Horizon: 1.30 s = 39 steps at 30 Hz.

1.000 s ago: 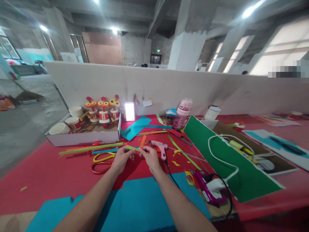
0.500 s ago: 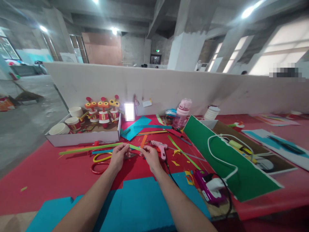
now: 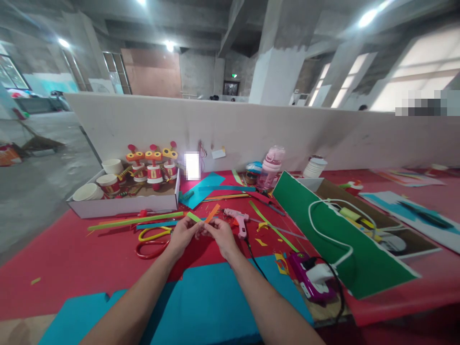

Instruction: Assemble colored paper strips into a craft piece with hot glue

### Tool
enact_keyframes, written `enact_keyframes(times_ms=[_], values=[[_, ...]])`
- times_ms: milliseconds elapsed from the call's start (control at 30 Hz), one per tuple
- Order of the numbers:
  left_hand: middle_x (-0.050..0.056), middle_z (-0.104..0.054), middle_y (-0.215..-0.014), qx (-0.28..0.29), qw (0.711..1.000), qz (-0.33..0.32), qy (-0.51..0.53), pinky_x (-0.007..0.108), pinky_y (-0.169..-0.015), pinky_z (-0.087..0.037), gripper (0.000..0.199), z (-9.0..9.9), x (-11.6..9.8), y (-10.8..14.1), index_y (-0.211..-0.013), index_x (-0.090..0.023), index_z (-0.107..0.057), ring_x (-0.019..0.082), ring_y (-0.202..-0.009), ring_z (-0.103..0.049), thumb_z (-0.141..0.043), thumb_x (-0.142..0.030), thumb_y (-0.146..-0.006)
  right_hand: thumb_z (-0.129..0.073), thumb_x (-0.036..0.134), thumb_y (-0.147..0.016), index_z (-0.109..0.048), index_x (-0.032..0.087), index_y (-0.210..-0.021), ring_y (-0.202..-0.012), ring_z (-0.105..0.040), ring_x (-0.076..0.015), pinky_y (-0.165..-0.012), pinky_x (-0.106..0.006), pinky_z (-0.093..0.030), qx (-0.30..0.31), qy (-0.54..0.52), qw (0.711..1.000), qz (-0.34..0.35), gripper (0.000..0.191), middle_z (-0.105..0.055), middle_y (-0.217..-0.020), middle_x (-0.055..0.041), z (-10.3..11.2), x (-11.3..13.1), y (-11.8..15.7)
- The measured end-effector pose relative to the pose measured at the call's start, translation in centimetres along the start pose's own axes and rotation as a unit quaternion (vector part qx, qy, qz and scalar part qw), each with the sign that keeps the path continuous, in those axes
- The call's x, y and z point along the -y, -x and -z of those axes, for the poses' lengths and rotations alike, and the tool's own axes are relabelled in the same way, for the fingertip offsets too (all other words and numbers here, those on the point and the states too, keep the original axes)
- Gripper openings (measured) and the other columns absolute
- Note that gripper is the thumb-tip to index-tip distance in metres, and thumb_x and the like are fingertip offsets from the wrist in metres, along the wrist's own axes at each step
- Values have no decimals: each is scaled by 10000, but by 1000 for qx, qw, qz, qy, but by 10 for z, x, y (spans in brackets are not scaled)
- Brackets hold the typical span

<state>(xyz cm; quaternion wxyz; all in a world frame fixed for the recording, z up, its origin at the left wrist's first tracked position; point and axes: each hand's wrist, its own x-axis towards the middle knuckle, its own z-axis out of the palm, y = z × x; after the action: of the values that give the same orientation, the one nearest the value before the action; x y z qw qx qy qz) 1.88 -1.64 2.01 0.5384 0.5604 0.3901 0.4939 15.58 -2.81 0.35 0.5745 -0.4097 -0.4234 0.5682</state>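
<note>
My left hand (image 3: 184, 235) is closed, its fingertips pinching a green paper strip (image 3: 193, 217). Close beside it, my right hand (image 3: 221, 235) pinches an orange paper strip (image 3: 212, 213), which slants up and away. The two strips meet at my fingertips, where the fingers hide the join. Scissors (image 3: 153, 250) with red and yellow handles lie by my left hand, their blades hidden under it. A pink glue gun (image 3: 239, 220) rests just beyond my right hand, its cord running toward me.
A white box (image 3: 124, 206) at left holds paper cups and several cup figures (image 3: 154, 167). Blue card (image 3: 219, 292) covers the near edge. At right stand a green-sided box (image 3: 312, 235) and a purple power strip (image 3: 311, 282). A pink bottle (image 3: 271, 167) stands behind.
My hands have come closer together, the left moving right. The visible green strip between them is shorter and now meets the orange strip, which is tilted more to the right.
</note>
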Motion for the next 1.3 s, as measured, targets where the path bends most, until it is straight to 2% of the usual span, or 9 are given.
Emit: enact_keyframes(times_ms=[267,367,500,633,767,900,1000,1200,1300], values=[[9,-590,-524,-13,999,25,36,220,-458,-384,281,5,7,-3,-616,-132,-570,91,-432,-496,-687,-376,-693,-768,414,-554,-603,137,-708,-564,-586,-114,-618,-256,-483,12,0,999,-30,357,-624,-594,8,-3,0,1],[1,-587,-518,-13,999,23,34,220,-453,-384,286,4,5,-2,-627,-135,-568,89,-422,-493,-702,-382,-675,-754,425,-577,-600,143,-721,-532,-568,-101,-557,-228,-459,10,9,1000,-25,352,-616,-597,16,0,-3,0],[-7,-571,-501,-20,999,29,29,214,-446,-381,304,1,1,1,-615,-138,-549,85,-413,-487,-695,-396,-684,-728,434,-607,-602,148,-720,-492,-549,-94,-434,-186,-353,-4,48,999,-11,332,-621,-611,8,1,-2,-1],[-12,-561,-503,-18,999,26,33,210,-442,-380,316,1,0,0,-611,-143,-535,83,-415,-482,-692,-406,-687,-718,436,-612,-601,153,-707,-504,-563,-100,-460,-196,-374,2,33,999,-5,321,-632,-630,0,1,-1,-1],[-17,-567,-534,-5,999,19,42,207,-444,-380,305,2,1,-1,-645,-146,-550,78,-420,-478,-697,-411,-680,-727,415,-598,-606,154,-717,-506,-557,-104,-510,-217,-418,-47,10,999,1,312,-602,-590,18,5,-1,-4],[-13,-562,-540,1,998,17,54,210,-467,-394,291,1,1,0,-635,-148,-554,82,-445,-477,-683,-400,-699,-749,371,-579,-600,163,-705,-504,-536,-94,-535,-222,-440,-78,-63,995,5,285,-578,-572,34,9,0,-8],[-15,-543,-508,-12,999,-2,31,209,-470,-378,289,1,-2,1,-613,-156,-554,91,-450,-472,-664,-402,-717,-769,349,-567,-594,174,-691,-508,-521,-90,-564,-234,-466,-59,-110,992,-3,277,-557,-565,42,10,1,-7],[-30,-455,-455,-92,986,-85,-113,216,-484,-322,302,3,-6,4,-500,-178,-528,100,-468,-401,-712,-361,-655,-777,358,-568,-579,182,-691,-522,-514,-94,-591,-253,-487,-36,-129,991,-19,292,-538,-572,41,7,6,-3],[-28,-439,-498,-92,978,-120,-142,219,-518,-317,291,2,-7,6,-498,-182,-529,106,-512,-383,-696,-343,-675,-776,341,-570,-572,183,-683,-526,-506,-88,-598,-244,-480,-29,-129,991,-22,282,-531,-578,45,7,8,-1]])
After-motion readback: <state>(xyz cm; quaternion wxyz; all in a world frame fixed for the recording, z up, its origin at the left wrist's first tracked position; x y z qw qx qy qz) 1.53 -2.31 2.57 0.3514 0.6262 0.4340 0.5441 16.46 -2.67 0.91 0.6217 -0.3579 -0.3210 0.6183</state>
